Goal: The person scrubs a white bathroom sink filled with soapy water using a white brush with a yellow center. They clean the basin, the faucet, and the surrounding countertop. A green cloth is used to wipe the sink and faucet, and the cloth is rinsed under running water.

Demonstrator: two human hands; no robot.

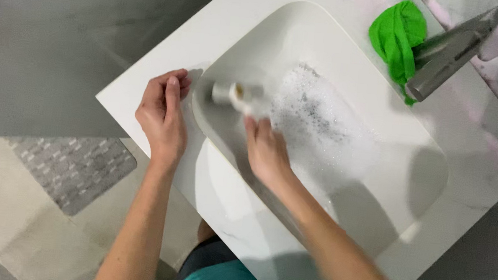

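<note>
My right hand reaches into a white rectangular sink basin and grips a small pale brush or scrubbing tool, blurred by motion, against the basin's left wall. Soap foam covers the basin's middle. My left hand rests on the sink's left rim, fingers curled over the edge, holding nothing.
A crumpled green cloth lies on the counter at the far side, next to a grey metal tap that overhangs the basin. A grey patterned mat lies on the tiled floor at the left.
</note>
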